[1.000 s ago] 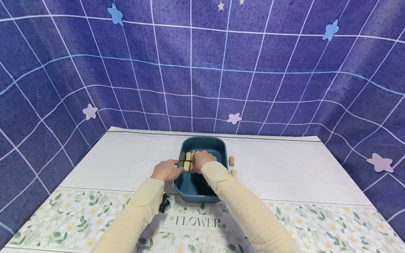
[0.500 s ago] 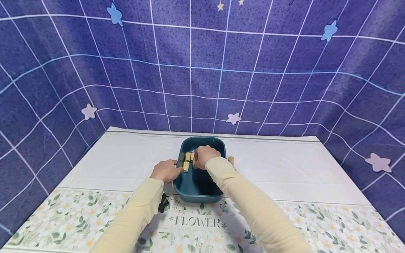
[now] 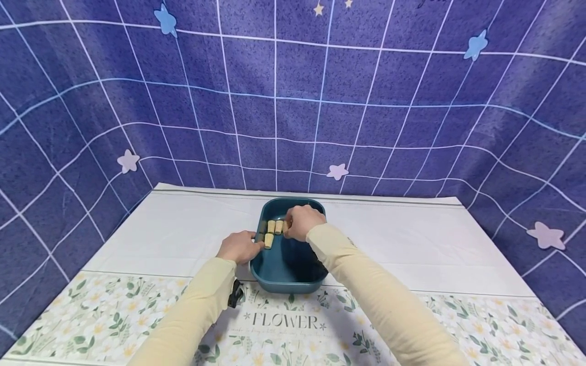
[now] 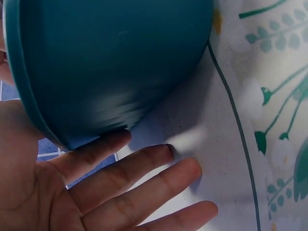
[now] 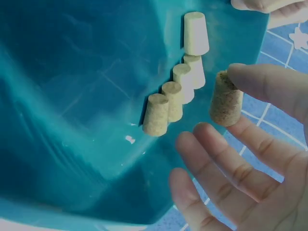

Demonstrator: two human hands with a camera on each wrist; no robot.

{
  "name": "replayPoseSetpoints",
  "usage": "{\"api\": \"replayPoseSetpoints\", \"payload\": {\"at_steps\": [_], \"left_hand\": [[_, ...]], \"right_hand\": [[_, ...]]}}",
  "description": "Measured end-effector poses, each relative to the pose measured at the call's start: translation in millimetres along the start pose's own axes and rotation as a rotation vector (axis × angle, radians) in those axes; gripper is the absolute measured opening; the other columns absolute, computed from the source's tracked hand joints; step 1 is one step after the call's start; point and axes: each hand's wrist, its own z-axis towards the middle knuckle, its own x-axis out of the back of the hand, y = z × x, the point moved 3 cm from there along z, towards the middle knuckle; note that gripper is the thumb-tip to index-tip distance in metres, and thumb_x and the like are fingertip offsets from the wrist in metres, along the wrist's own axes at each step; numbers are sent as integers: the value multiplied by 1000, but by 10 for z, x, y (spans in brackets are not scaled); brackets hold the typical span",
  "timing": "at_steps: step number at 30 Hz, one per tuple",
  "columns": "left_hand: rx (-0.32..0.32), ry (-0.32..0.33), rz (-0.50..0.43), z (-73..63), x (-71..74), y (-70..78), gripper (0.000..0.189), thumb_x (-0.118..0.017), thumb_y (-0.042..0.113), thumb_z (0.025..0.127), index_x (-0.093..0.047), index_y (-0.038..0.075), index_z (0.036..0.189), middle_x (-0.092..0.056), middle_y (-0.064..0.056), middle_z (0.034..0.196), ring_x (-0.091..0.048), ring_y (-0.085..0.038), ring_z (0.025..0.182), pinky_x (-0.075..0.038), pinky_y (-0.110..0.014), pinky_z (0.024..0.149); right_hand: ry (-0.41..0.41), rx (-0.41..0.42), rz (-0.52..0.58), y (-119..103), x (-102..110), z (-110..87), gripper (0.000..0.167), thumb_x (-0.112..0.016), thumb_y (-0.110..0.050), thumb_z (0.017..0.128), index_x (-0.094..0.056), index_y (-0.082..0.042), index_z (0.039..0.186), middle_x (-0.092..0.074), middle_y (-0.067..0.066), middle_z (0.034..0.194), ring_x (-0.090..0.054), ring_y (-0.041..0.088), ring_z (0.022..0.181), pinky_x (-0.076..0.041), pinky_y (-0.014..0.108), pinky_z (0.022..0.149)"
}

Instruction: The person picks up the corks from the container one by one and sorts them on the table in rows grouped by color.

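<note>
In the right wrist view my right hand [image 3: 304,222] pinches a cork stopper [image 5: 226,98] between thumb and index finger, the other fingers loosely bent. It is over the back right part of the dark teal basin [image 3: 288,287]. Several more cork stoppers [image 3: 279,227] stand in a row inside, and a single cork [image 3: 268,241] sits in front of the row's left end. My left hand [image 3: 240,247] holds the basin's left wall, its thumb over the rim and the index finger against the outside. The other left fingers reach out nearly straight below the wall.
The basin stands on a white cloth [image 3: 192,223] whose front strip has a flower print [image 3: 137,315] and the word FLOWER. A purple-blue curtain [image 3: 293,122] with a grid and stars rises behind and on both sides.
My right hand has moved to the right and slightly back, uncovering more of the cork row. The corks lying right of the basin are now hidden behind my right arm. My left hand stays put.
</note>
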Motion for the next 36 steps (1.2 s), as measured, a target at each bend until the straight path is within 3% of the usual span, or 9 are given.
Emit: {"api": "replayPoseSetpoints", "payload": {"at_steps": [5,10,14,23,28,30,33,36], "left_hand": [[-1,-2,11,7,-3,-16,48,-55,29,102,-60,-2,137,-70,-18,108,-65,-28,85,-52,-44,81],[7,-7,5,-12,10,-10,51,-55,30,102,-58,-3,140,-69,-21,116,-66,-27,85,-53,-46,85],[8,-5,2,-22,12,-5,52,-54,30,103,-56,-4,142,-68,-23,121,-67,-28,87,-53,-47,89],[19,-1,5,57,-29,-52,54,-56,31,101,-55,-3,143,-67,-23,125,-67,-32,97,-52,-50,92],[18,6,21,113,-62,-80,54,-56,33,101,-56,-2,142,-65,-24,129,-66,-34,103,-52,-49,93],[19,4,14,96,-56,-70,54,-55,32,101,-56,-2,143,-68,-23,121,-68,-32,94,-53,-47,89],[26,-10,-10,22,-21,-22,52,-55,29,102,-55,-2,144,-73,-17,93,-68,-25,73,-53,-41,77],[20,-14,-22,-15,-15,-5,51,-54,29,103,-55,-2,144,-64,-8,66,-62,-20,55,-49,-35,64]], "right_hand": [[29,-8,10,36,50,-33,35,-82,-25,87,-74,-17,121,-68,0,93,-62,21,91,-52,39,75],[31,4,14,60,120,-73,37,-81,-25,88,-73,-17,123,-65,-2,80,-60,18,78,-49,35,68],[39,16,-5,103,172,-104,37,-81,-27,89,-73,-17,123,-64,-3,77,-58,18,78,-49,35,69],[27,12,-22,248,244,-135,39,-78,-29,91,-71,-17,127,-69,2,102,-64,19,91,-53,37,76],[30,-9,-13,310,290,-163,42,-79,-31,91,-69,-17,129,-69,4,108,-65,21,97,-54,39,79],[32,-13,-7,335,309,-176,42,-79,-31,91,-69,-17,129,-69,5,109,-65,21,98,-53,40,81],[32,-14,-3,378,342,-198,41,-78,-30,91,-69,-16,129,-69,6,110,-64,22,100,-53,41,83],[31,-12,-7,435,364,-220,41,-78,-29,91,-70,-15,129,-68,6,109,-63,22,99,-52,41,84]]}}
